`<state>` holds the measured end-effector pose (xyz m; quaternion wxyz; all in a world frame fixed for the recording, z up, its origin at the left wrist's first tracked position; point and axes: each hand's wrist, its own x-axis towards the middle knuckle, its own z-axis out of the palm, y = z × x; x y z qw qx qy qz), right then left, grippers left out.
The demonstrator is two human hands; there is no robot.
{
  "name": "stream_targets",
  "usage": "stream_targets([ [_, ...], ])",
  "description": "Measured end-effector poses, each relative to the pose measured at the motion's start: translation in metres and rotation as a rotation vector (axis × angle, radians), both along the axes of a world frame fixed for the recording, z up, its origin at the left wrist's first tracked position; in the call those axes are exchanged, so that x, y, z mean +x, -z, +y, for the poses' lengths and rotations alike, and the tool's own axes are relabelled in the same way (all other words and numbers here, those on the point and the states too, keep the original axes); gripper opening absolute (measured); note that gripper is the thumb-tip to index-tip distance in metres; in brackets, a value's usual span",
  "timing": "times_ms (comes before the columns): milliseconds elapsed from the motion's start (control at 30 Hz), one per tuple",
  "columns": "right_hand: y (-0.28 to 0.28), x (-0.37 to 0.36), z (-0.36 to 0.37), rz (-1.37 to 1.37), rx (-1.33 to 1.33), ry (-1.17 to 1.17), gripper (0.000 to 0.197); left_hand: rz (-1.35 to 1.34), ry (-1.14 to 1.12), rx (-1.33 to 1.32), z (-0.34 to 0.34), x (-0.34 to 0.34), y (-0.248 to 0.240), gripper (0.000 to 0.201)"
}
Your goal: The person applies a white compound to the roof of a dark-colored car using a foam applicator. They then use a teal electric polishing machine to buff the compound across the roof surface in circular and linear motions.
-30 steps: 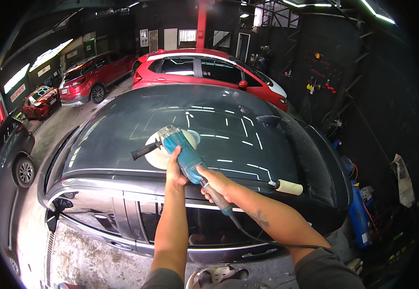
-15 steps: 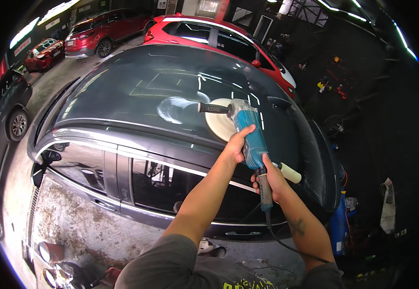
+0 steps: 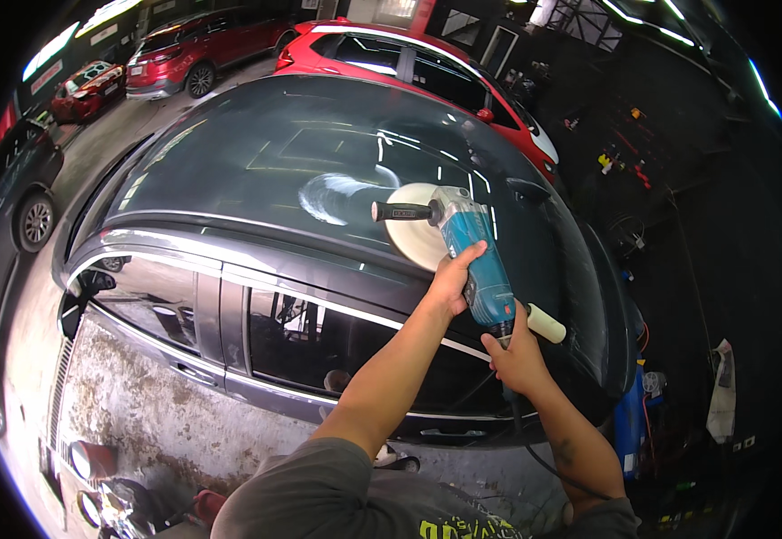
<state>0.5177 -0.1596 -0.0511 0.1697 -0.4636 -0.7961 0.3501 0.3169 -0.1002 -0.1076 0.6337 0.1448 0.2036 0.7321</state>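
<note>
Roof polishing under way, apparently partway – pale residue not cleared.
Polisher (image 3: 485,269) right of centre frame, its pad (image 3: 413,241) over dark car roof (image 3: 220,166), contact unclear; left hand (image 3: 452,286) grips the body, right hand (image 3: 518,357) wraps the rear handle. Smear (image 3: 321,199) just left of pad – likely left to work in. Roof farther left shows none; whether finished, can't tell.

Polisher (image 3: 491,271) is teal; disc (image 3: 416,241), cream; roof (image 3: 229,162), dark grey.
</note>
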Motion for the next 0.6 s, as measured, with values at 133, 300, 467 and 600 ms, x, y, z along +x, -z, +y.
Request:
stream_targets([
  [133, 0.012, -0.027, 0.006, -0.026, 0.131, -0.127, 0.085, -0.038, -0.087, -0.009, -0.021, -0.039, -0.002, 0.067],
  [300, -0.003, -0.083, -0.006, -0.05, 0.178, -0.252, 0.088, -0.046, -0.207, 0.012, -0.046, -0.096, 0.004, 0.069],
  [467, -0.015, -0.144, -0.017, -0.078, 0.146, -0.299, 0.091, -0.033, -0.311, 0.047, -0.065, -0.156, 0.009, 0.07],
  [600, -0.014, -0.158, -0.015, -0.076, 0.126, -0.356, 0.097, -0.029, -0.325, 0.069, -0.075, -0.178, 0.011, 0.066],
])
